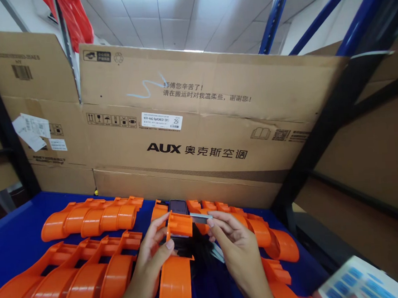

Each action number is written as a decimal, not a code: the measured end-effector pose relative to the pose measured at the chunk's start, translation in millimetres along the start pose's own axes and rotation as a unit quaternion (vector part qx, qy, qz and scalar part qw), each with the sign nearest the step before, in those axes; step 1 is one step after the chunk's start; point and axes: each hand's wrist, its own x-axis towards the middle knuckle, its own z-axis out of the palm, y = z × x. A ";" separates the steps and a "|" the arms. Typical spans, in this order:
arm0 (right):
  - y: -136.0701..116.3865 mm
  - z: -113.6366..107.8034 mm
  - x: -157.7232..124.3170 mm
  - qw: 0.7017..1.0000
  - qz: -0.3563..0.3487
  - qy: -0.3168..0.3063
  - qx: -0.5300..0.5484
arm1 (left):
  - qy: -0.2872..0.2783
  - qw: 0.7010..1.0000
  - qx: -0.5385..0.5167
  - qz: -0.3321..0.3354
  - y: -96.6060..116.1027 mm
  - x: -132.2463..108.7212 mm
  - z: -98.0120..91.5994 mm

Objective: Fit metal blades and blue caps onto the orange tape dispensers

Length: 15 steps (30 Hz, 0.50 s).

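My left hand [147, 261] is closed around an orange plastic part [181, 224], thumb at its lower left and fingers behind. Between the thumb and fingers of my right hand [238, 244] is a thin grey strip with a toothed upper edge [200, 218]. The strip's left end comes up to the right side of the orange part; whether it enters the part I cannot tell. Below my hands, a curved orange piece [176, 284] shows its smooth outer face. Several grey strips [217, 252] lie partly hidden beside my right hand, near dark, unclear material.
Rows of orange parts [103, 287] lie on the blue surface [7, 230] at left, with more orange parts [282, 245] at right. A phone-like device [177, 207] stands behind my hands. A cardboard panel [201, 135] closes the back. A white-and-blue box [361, 283] sits at lower right.
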 end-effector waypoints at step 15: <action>13.6 8.6 -10.0 0.996 -0.074 0.001 -0.055 | -0.001 0.999 0.010 0.051 -7.4 -4.4 4.9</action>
